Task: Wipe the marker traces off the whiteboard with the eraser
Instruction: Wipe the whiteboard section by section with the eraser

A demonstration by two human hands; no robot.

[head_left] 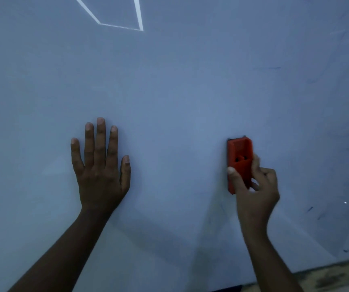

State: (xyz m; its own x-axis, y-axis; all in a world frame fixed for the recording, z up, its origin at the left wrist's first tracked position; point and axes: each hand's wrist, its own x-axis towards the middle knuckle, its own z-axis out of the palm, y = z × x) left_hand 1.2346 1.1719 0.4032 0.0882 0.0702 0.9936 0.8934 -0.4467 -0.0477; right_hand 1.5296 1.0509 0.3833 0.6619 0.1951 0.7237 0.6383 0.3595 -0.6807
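Note:
The whiteboard [179,85] fills almost the whole view, dim and bluish. An orange-red eraser [239,152] lies upright against it at centre right, with my right hand [253,186] gripping its lower half, thumb on the left side and fingers on the right. My left hand [100,165] rests flat on the board at centre left, fingers spread and pointing up, holding nothing. Faint blue marker traces [309,209] show at the lower right, and a thin faint stroke [273,68] sits at the upper right.
A bright white outline of reflected light [118,26] sits at the top of the board. The board's lower edge runs along the bottom right, with a mottled floor [333,277] beyond it.

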